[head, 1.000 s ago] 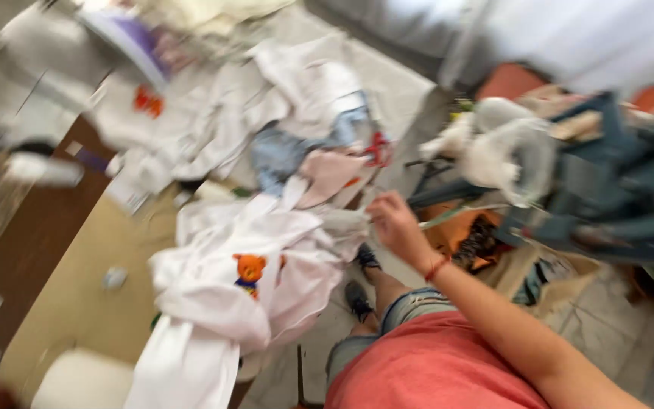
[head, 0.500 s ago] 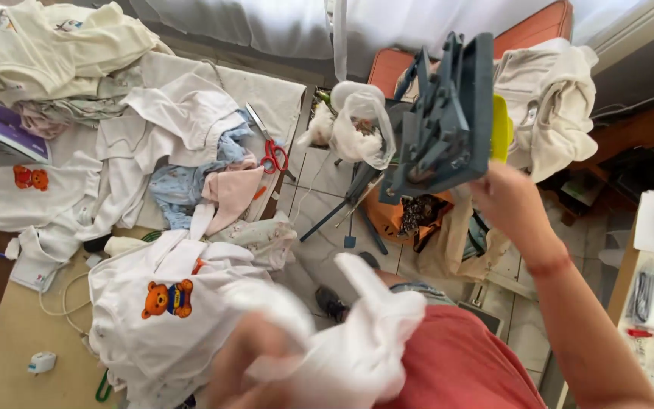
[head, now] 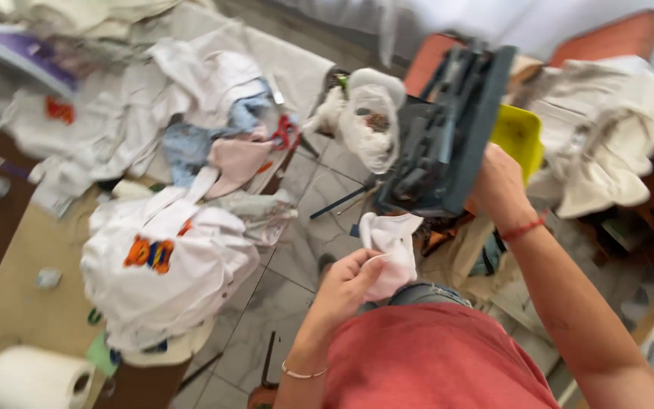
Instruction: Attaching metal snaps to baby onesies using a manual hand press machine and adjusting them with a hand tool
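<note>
Tabletop (head: 24,303) at left: paper roll (head: 32,379), white shirt (head: 164,265) with orange print bunched near the edge, more clothes (head: 213,129) behind. Your left hand (head: 350,284) pinches a white cloth (head: 391,246) over your lap, fingers closed on it. Your right hand (head: 497,185) grips the dark grey tray (head: 444,132) by its lower edge, tilted up on end beside a yellow bin (head: 520,136). Risk: tray looks heavy for a one-edge grip, could slip; loose cloth could snag it.

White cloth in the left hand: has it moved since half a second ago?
Yes. The white cloth in the left hand now sits closer to the dark tool case.
</note>
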